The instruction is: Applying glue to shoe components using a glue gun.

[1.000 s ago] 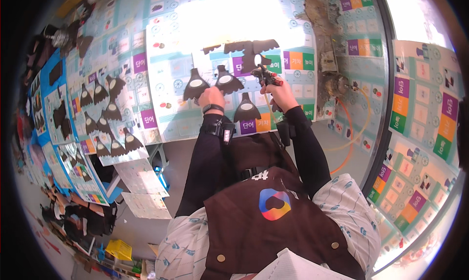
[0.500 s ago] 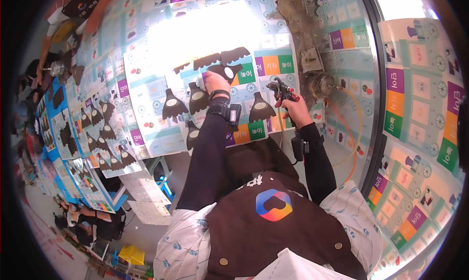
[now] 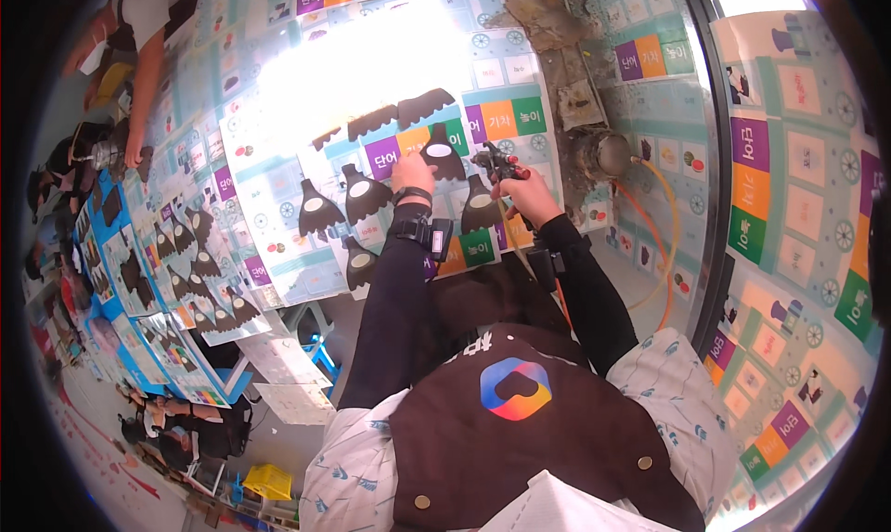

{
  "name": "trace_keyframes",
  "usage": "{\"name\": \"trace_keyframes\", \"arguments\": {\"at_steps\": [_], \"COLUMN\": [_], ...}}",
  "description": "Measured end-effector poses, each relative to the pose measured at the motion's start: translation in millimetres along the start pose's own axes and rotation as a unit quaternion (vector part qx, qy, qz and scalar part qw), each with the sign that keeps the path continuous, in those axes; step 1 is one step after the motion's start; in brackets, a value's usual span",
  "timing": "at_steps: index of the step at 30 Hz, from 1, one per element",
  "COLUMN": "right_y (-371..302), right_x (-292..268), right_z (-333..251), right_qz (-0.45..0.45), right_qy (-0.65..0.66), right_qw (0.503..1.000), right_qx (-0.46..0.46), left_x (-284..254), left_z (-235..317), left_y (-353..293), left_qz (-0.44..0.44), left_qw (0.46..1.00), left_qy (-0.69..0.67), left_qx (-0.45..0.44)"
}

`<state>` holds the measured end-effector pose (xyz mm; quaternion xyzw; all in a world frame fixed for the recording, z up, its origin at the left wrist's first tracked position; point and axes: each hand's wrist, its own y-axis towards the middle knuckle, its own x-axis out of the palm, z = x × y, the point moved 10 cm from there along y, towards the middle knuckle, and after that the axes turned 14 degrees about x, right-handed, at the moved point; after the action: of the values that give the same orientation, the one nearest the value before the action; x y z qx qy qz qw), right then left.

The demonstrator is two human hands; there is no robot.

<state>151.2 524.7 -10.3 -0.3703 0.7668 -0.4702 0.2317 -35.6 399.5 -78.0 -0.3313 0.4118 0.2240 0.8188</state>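
My right hand (image 3: 529, 196) is closed round a small dark spray gun (image 3: 499, 163) with a red part and a hose below it. Its nozzle end points left, toward a dark bell-shaped piece (image 3: 440, 172) with a pale oval and a scalloped edge. This piece lies on the printed sheet (image 3: 264, 151). Right at its left edge is my left hand (image 3: 411, 174), fingers loosely bent and apart, not wrapped round anything; whether the fingertips touch the piece is unclear. Similar pieces lie around: one below the gun (image 3: 481, 214), others left of my left hand (image 3: 366, 202).
Scalloped dark strips (image 3: 373, 122) lie farther back, beside strong glare. A crusted, stained metal fixture (image 3: 608, 156) stands at the right, with orange and yellow hoses (image 3: 670, 218). More dark pieces (image 3: 200, 263) lie on sheets at left. Another person's arm (image 3: 144, 96) reaches in at far left.
The piece my left hand held tilted now lies flat with its neck pointing away, and the hand has drawn back beside it. My right hand has brought the spray gun leftward, closer to it.
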Motion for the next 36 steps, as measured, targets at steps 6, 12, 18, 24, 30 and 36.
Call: {"name": "trace_keyframes", "arguments": {"at_steps": [6,12,18,24,30,36], "right_y": [4,28,46,47,41,38], "right_x": [41,68,73,64,71,71], "right_z": [-17,-24,-20,-16,-25,-30], "right_qz": [-0.026,0.010,0.018,0.036,0.000,0.021], "right_qy": [-0.061,-0.138,-0.148,-0.138,-0.127,-0.220], "right_qw": [0.998,0.990,0.989,0.990,0.991,0.974], "right_qx": [0.008,-0.004,-0.023,-0.017,-0.030,-0.053], "left_x": [2,2,8,10,13,15], "left_z": [-21,-32,-40,-44,-45,-45], "left_y": [-30,-27,-28,-27,-25,-24], "left_qz": [-0.055,-0.057,-0.013,-0.024,-0.043,-0.049], "left_qw": [0.993,0.994,0.999,1.000,0.999,0.999], "left_qy": [0.104,0.091,0.034,0.005,-0.010,-0.012], "left_qx": [-0.031,-0.005,-0.015,-0.005,-0.001,0.007]}}
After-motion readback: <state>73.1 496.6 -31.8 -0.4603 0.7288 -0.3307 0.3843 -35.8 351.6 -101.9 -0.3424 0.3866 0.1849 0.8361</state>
